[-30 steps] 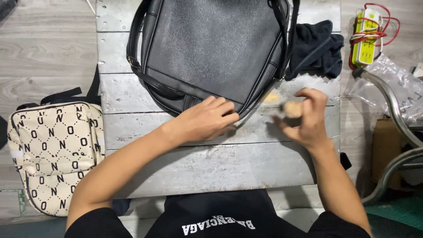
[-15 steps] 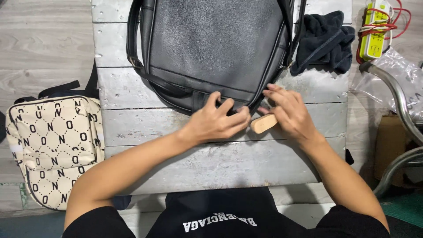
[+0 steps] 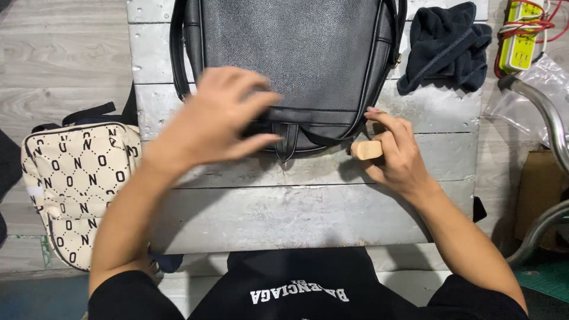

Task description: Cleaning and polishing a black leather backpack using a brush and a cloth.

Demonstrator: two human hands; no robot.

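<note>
A person's left hand [image 3: 216, 121] hovers open-fingered over a black leather bag [image 3: 290, 65] on the worktable [image 3: 284, 213]; the right hand [image 3: 394, 157] clasps a small wooden tool [image 3: 366, 149] at its lower edge, apparently mid-finishing, needing a steadied bag.

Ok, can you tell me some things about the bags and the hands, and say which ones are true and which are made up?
1. The right hand holds a small tan wooden piece. True.
2. The black bag lies on the floor. False: it lies on the grey worktop.
3. The cream patterned bag sits to the left of the worktop. True.
4. The left hand grips the dark cloth. False: the cloth lies apart at the upper right; the left hand is over the black bag's lower edge.
5. The yellow power strip is beside the cream patterned bag. False: it is at the far right.
</note>
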